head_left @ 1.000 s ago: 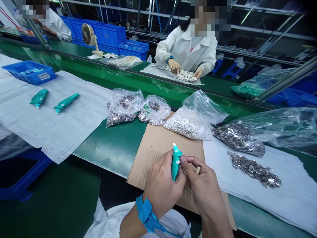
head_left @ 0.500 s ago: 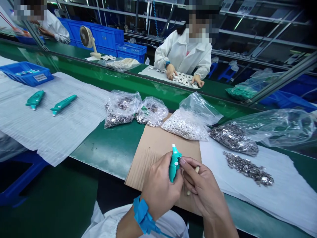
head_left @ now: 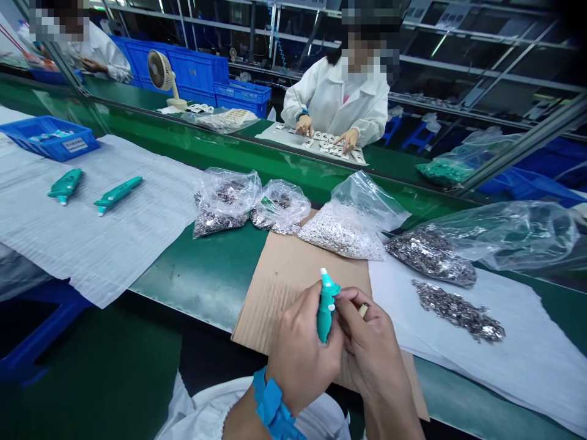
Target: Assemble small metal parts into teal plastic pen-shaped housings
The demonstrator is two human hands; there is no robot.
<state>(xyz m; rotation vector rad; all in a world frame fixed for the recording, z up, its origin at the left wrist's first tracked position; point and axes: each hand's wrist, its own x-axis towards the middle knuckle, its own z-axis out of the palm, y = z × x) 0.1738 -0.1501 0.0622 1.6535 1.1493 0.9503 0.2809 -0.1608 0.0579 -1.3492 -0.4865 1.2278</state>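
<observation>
One teal plastic pen-shaped tool (head_left: pixel 326 315): light, stiff, best held mid-barrel | left hand (head_left: pixel 300 354): fingers closed round it | right hand (head_left: pixel 376 348): fingers half-curled, touching it, hold unclear

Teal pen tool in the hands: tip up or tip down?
Tip up: the teal pen-shaped tool stands nearly upright in the left hand, its white tip at the top, the right hand close beside it.

Left hand (head_left: pixel 300 354) and right hand (head_left: pixel 373 354) bare. Wide blue wrist strap (head_left: pixel 270 403) on left wrist, fabric band. White smock sleeve (head_left: pixel 202 409) loose, gathered, cuff puckered near strap.
</observation>
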